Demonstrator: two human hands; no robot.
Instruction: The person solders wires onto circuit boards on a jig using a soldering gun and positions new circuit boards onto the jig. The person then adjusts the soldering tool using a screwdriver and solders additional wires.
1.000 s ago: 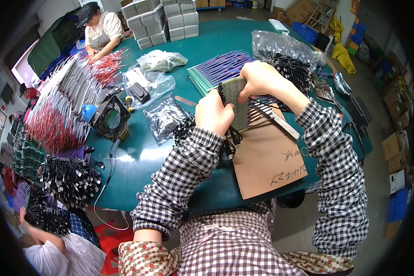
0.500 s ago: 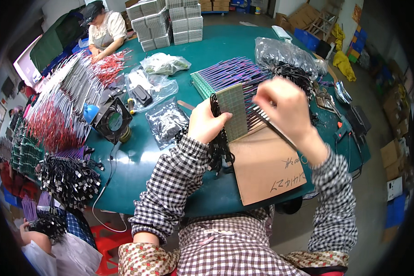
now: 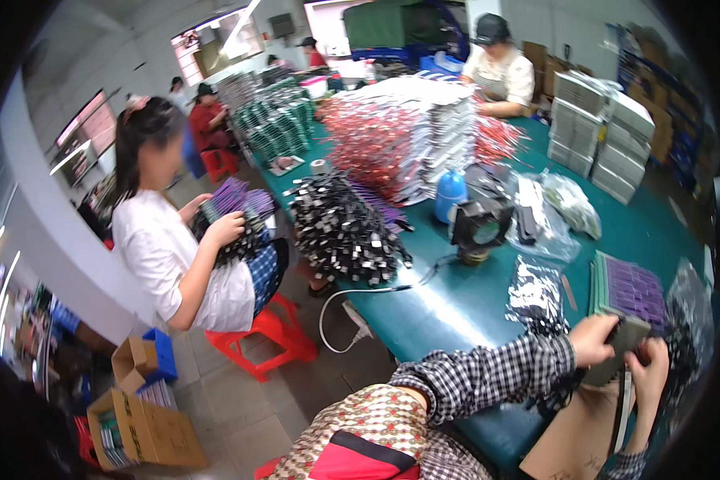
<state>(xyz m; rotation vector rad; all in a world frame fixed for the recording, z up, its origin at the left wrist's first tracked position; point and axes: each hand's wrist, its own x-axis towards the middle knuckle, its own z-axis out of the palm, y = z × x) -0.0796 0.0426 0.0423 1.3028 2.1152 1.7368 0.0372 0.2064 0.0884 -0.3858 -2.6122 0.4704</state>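
Lying nearest, a cardboard sheet [image 3: 564,436] is spread on the counter [image 3: 480,332]. Just beyond, a grey-green panel [image 3: 628,334] is clasped at its left side in the grip of the left hand [image 3: 594,342]; whether anything is pinched by the right hand [image 3: 652,366], beside it, cannot be told. Seemingly unfinished, it is not yet set down; farther off, purple-wired boards [image 3: 632,288] are already stacked.
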